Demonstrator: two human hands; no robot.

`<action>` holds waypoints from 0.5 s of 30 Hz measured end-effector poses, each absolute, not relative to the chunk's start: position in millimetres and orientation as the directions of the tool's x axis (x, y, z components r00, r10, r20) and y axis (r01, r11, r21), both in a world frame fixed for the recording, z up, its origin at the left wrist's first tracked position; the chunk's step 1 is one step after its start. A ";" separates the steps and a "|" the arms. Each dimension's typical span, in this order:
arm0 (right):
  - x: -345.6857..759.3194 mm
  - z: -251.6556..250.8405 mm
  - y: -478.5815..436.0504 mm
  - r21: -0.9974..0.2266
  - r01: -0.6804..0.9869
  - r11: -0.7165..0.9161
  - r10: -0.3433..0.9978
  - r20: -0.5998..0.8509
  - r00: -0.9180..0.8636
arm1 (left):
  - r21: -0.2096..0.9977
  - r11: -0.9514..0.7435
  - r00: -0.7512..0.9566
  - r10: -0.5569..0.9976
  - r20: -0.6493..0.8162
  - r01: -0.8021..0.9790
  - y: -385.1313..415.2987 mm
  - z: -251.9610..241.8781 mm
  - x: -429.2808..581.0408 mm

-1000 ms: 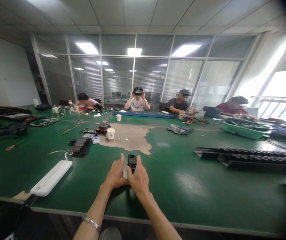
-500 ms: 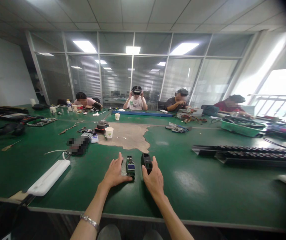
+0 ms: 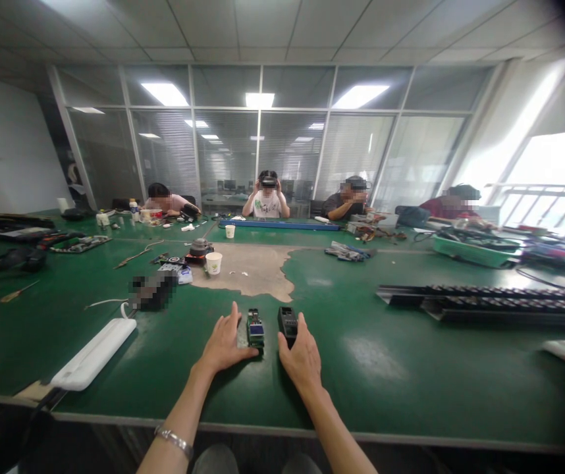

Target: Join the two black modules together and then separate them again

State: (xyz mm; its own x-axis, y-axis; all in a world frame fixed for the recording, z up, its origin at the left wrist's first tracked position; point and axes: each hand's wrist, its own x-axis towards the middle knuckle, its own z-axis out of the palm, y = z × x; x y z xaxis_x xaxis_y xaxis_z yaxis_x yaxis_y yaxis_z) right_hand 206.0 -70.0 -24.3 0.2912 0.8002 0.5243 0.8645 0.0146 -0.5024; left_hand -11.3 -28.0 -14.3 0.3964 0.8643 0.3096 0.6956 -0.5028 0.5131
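1. While the opening-up looks done, with board and shell lying as two separate pieces, nothing further appears to have been taken off: the small circuit board carries its bluish screen and other parts, so any work on the board itself seems undone.
2. Board and shell are on the green worktop, directly in front of the wearer; the black casing is to the board's right, with a narrow gap between them.
3. The left hand is spread in a loose curve around the board, fingers along its left side and thumb across its near end; whether the thumb actually touches is too small to tell.
4. The right hand grips the casing, thumb on one side and fingers on the other.
5. Beyond the hands is a brown worn patch with a paper cup on it.
6. Further out, a white power strip lies to the left, black metal rails to the right.
7. Across the far side sit four people.
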 end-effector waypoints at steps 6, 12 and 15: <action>205.3 -28.0 -71.4 -0.481 0.876 0.045 0.773 0.572 0.274 | 0.520 -0.507 0.397 0.862 0.316 0.687 -28.9 -13.1 -11.2; 202.9 -15.6 -75.2 -0.556 0.829 0.057 0.790 0.533 0.303 | 0.529 -0.507 0.389 0.862 0.325 0.681 -28.4 -14.1 -11.5; 194.0 0.6 -77.3 -0.612 0.785 0.094 0.780 0.535 0.324 | 0.522 -0.519 0.388 0.854 0.346 0.677 -27.0 -17.1 -12.4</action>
